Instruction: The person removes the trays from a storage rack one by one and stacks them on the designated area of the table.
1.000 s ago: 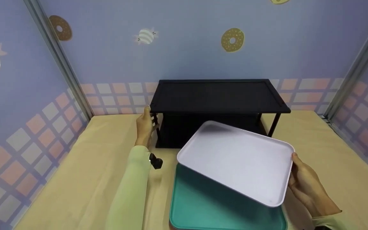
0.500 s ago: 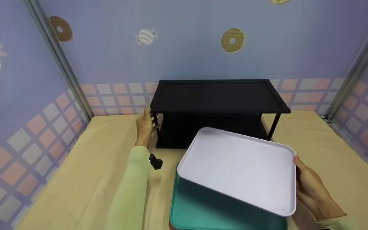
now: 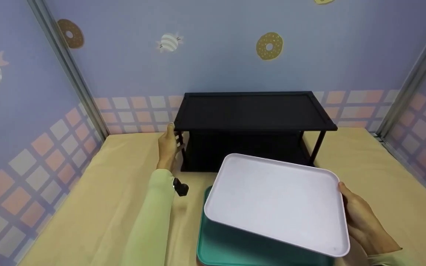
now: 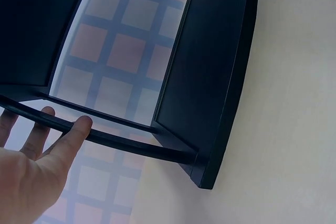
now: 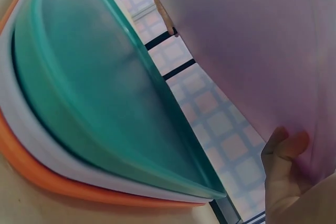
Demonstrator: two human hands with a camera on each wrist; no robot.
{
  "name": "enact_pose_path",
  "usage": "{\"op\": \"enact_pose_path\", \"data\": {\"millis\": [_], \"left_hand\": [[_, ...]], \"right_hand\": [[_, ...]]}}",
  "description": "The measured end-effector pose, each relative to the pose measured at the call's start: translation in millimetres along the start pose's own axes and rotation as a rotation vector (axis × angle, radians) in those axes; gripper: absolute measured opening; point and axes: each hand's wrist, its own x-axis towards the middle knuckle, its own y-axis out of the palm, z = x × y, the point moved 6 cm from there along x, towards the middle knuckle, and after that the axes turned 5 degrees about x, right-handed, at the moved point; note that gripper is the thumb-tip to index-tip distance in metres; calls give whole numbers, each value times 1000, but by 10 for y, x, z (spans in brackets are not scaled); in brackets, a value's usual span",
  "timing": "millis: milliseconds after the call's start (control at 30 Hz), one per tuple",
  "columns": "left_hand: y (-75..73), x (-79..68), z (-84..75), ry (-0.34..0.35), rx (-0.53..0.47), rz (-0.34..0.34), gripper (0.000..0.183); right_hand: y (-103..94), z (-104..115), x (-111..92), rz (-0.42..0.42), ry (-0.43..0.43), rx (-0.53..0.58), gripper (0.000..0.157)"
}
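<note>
My right hand (image 3: 362, 218) grips the right edge of a pale lilac tray (image 3: 279, 203), thumb at the rim and fingers beneath. The tray is tilted and overhangs a green tray (image 3: 235, 244). In the right wrist view the green tray (image 5: 100, 87) tops a stack, with a pale tray (image 5: 47, 150) and an orange tray (image 5: 31, 171) under it. At the left front corner of a black two-tier rack (image 3: 255, 112), my left hand (image 3: 167, 146) holds on, thumb by the upper shelf's edge. Its fingers (image 4: 65, 148) lie against the corner post (image 4: 126, 142) in the left wrist view.
The rack's lower shelf (image 3: 205, 155) opens toward me behind the lilac tray. A cream cloth (image 3: 98, 207) covers the table. Patterned walls (image 3: 220, 51) and metal corner posts (image 3: 67, 66) enclose the back and sides.
The lilac tray has come nearer to me and turned a little, moving off the rack's front, with my right hand holding it. My left hand has stayed at the rack's corner.
</note>
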Motion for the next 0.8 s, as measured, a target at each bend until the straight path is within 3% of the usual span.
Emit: {"op": "enact_pose_path", "data": {"millis": [267,633,800], "left_hand": [[-33,-5,-2,-5,94,-44,70],[-35,0,-3,-11,83,-49,69],[-14,11,-2,-10,26,-35,65]], "right_hand": [[-22,-47,3,-34,38,-99,43],[-4,-79,19,0,65,-154,42],[5,-90,28,14,68,-201,43]]}}
